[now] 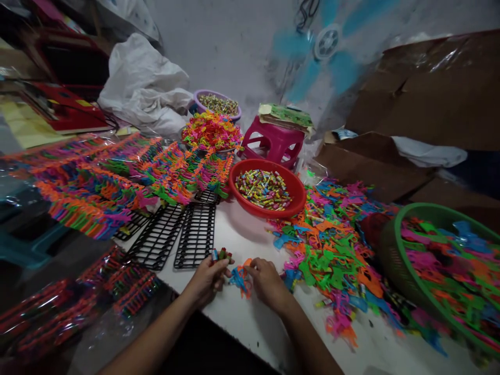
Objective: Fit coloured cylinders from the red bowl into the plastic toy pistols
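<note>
My left hand [209, 278] is closed around several small printed tubes [222, 254], whose ends stick up past the thumb. My right hand [267, 278] pinches an orange plastic toy gun [247, 263] by one end. Between the hands and just above the table, a blue plastic toy gun [238, 276] touches or overlaps the orange one; I cannot tell which hand supports it. Right of my right hand spreads a loose heap of bright toy guns [328, 250]. Beyond the hands, a red basin [269, 211] holds many more tubes like those in my left hand.
Black racks [195, 234] lie left of my hands on the white table [238, 323]. Rows of filled racks [117, 177] are stacked behind them. A green basket [394, 245] of toy guns stands right. Farther back are a pink stool [273, 138] and a turning fan [327, 42].
</note>
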A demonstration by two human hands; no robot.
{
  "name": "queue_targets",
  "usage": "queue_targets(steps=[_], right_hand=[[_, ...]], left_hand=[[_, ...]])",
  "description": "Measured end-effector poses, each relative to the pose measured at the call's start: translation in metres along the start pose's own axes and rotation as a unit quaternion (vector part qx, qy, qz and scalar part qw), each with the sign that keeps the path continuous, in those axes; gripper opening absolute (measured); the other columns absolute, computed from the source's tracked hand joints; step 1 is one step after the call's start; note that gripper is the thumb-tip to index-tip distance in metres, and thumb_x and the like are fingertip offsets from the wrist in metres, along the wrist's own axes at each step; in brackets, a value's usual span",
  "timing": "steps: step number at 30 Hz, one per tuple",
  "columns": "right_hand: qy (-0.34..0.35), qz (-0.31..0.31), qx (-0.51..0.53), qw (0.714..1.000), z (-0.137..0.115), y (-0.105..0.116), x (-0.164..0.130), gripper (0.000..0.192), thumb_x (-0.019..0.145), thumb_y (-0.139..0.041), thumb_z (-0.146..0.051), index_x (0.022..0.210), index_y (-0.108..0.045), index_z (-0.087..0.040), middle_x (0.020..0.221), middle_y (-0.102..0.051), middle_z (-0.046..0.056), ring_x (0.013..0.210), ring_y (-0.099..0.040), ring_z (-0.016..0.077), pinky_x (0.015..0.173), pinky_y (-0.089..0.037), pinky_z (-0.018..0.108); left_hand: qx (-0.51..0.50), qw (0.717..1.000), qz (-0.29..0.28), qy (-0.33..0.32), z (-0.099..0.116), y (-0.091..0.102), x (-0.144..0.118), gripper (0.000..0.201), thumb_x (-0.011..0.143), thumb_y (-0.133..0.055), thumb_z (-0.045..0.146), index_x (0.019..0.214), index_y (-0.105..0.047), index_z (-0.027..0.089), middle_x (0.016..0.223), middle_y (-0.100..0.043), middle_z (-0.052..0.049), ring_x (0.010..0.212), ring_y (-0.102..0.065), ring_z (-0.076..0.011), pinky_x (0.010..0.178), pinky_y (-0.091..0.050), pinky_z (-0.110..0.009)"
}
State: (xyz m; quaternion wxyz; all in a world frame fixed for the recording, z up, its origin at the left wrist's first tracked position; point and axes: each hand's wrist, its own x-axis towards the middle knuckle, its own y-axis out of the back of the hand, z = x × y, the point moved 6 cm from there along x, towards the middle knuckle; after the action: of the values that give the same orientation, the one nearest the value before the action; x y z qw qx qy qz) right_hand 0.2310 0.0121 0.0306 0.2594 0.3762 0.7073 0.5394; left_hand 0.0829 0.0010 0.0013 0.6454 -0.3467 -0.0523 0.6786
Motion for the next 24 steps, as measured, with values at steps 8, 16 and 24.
queue_targets(steps=[8,16,24], right_hand=[[0.094,-0.013,-0.001,0.995,-0.013,-0.006,0.005,0.036,0.069,-0.049,-0.008,0.101,-0.057,-0.02,0.098,-0.06,0.008,0.09,-0.05,0.0209,0.079,-0.038,0.033],[-0.099,0.155,0.15,0.971,0.017,-0.01,0.014,0.02,0.076,-0.037,-0.021,0.064,-0.052,-0.016,0.059,-0.054,0.004,0.059,-0.05,0.0161,0.057,-0.039,0.027],[-0.295,0.214,0.295,0.883,0.021,-0.007,0.006,0.037,0.079,-0.037,-0.044,0.057,-0.051,-0.018,0.049,-0.05,-0.001,0.049,-0.047,0.0124,0.049,-0.033,0.022]], left_hand=[[0.036,0.999,-0.02,0.007,0.004,-0.002,0.002,0.024,0.064,-0.068,0.029,0.075,-0.056,0.012,0.059,-0.06,-0.001,0.037,-0.045,-0.0031,0.027,-0.021,-0.011],[0.115,0.993,0.013,-0.033,0.001,0.01,0.002,0.038,0.064,-0.064,0.043,0.088,-0.055,0.015,0.049,-0.05,0.007,0.03,-0.034,-0.0023,0.028,-0.017,-0.013],[0.175,0.98,0.047,-0.085,-0.012,0.009,0.008,0.036,0.066,-0.062,0.042,0.088,-0.058,0.014,0.054,-0.051,0.005,0.041,-0.042,-0.0063,0.037,-0.028,-0.016]])
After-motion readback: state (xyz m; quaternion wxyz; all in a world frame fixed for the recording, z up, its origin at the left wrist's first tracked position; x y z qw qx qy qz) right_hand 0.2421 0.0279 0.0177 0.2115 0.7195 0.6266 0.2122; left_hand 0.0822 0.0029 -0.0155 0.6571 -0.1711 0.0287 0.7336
